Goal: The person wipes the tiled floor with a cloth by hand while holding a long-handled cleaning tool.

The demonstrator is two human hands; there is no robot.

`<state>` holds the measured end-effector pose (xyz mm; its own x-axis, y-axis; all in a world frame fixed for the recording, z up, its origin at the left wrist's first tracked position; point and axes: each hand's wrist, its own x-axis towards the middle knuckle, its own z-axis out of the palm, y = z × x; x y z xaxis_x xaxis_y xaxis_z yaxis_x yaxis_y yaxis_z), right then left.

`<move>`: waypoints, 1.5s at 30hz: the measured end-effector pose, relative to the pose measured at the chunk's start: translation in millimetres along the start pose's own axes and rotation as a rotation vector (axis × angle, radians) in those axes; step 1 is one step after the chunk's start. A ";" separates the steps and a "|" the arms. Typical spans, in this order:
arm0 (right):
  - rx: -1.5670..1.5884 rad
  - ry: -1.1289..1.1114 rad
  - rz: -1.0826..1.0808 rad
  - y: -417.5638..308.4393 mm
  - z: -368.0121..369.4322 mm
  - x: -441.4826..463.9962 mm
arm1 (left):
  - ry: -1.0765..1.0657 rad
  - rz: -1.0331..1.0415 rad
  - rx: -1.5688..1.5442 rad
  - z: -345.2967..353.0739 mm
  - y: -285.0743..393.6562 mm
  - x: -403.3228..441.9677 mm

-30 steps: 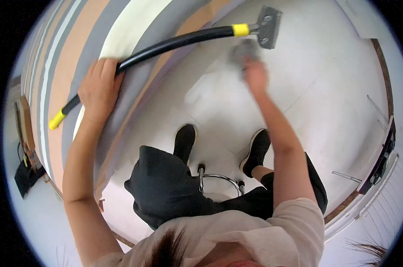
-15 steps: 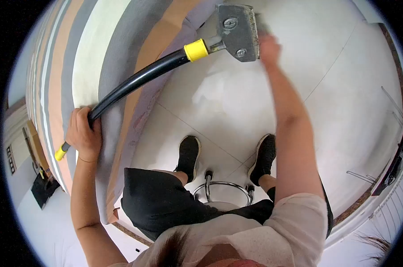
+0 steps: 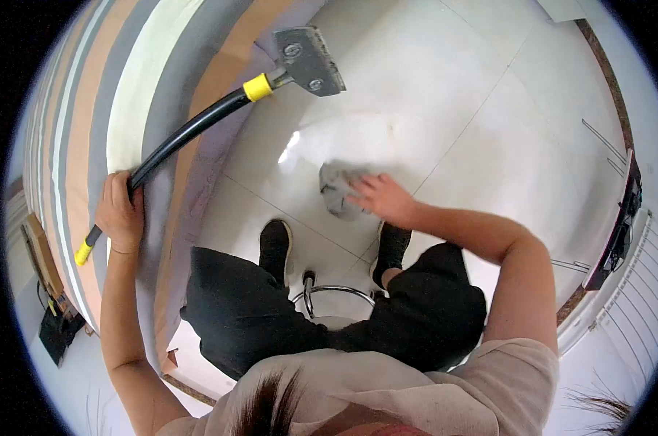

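My left hand (image 3: 120, 211) is wrapped round the black handle of a long scraper (image 3: 191, 129), near its lower end. The handle has yellow bands, and its wide grey metal head with two screws points up and to the right. At the middle, my right hand (image 3: 383, 198) has its fingers on the right side of a crumpled grey cloth (image 3: 336, 190), gripping it above the pale floor. The cloth is slightly blurred, and the thumb is hard to see. The scraper head and the cloth are well apart.
A striped bed (image 3: 129, 109) stands along the left. Below me are my black shoes and a stool's chrome ring (image 3: 329, 289). White floor tiles (image 3: 416, 87) spread ahead. A white wire rack (image 3: 627, 291) and a dark-edged panel line the right wall.
My right hand has come down and left from beside the scraper head, bringing the grey cloth toward me. The scraper appears lower and further left, still in my left hand.
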<state>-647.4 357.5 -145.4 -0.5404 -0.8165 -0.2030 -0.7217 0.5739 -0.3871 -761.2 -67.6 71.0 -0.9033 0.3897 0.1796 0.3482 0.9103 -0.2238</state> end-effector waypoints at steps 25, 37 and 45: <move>-0.030 0.590 0.678 75.8 65.1 -52.5 | -0.037 -0.034 0.102 2.2 -4.3 -3.1; -0.201 0.465 1.274 220.8 97.6 -163.2 | -0.005 -0.026 0.169 6.8 -15.2 -6.8; -0.089 0.629 0.886 101.8 73.6 -106.6 | -0.003 0.042 0.143 4.6 -13.7 -5.1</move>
<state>-631.5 498.3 -229.4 -0.9903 0.0528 0.1283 0.0180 0.9659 -0.2582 -762.5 -82.8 68.7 -0.8894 0.4266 0.1640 0.3470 0.8639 -0.3651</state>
